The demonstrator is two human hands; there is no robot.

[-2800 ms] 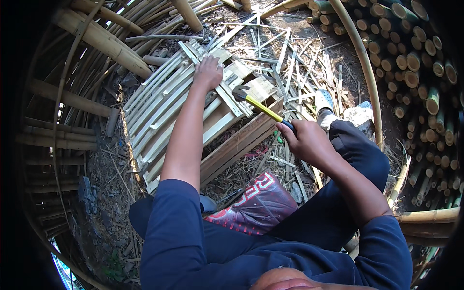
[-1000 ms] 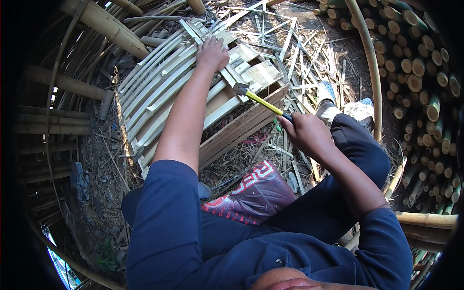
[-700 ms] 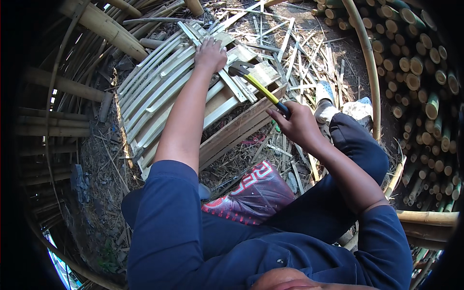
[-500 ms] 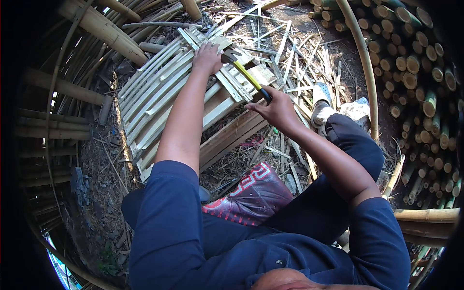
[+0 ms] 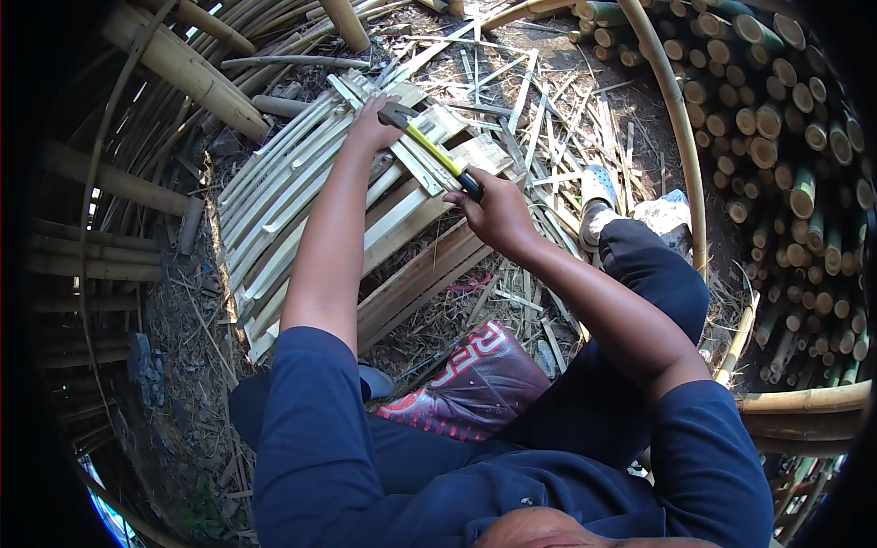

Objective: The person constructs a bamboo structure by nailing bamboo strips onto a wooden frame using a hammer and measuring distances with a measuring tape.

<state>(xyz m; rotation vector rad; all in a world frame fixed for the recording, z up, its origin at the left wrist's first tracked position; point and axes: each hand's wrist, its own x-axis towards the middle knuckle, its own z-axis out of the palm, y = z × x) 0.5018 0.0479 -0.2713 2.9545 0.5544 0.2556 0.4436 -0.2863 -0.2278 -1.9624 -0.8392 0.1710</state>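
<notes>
My right hand (image 5: pixel 496 210) is closed around the dark grip of a hammer (image 5: pixel 437 153) with a yellow handle. The hammer's metal head is beside the fingers of my left hand (image 5: pixel 371 128), over the far end of a slatted frame. Pale split-bamboo slats (image 5: pixel 297 187) lie side by side across this frame, on wooden boards (image 5: pixel 420 279). My left hand bends over the slats' far ends, its fingers closed together. The hammer head partly covers those fingertips, so anything small pinched there is hidden.
Bamboo offcuts (image 5: pixel 534 105) litter the ground beyond the frame. Cut bamboo poles (image 5: pixel 767 123) are stacked at right behind a curved upright pole (image 5: pixel 674 110). Thick bamboo poles (image 5: pixel 187 68) stand at left. A printed dark red sack (image 5: pixel 470 384) lies between my legs.
The hammer head has come closer to my left hand and now overlaps its fingers. My left hand stays at the slats' far ends. The whole view has shifted slightly.
</notes>
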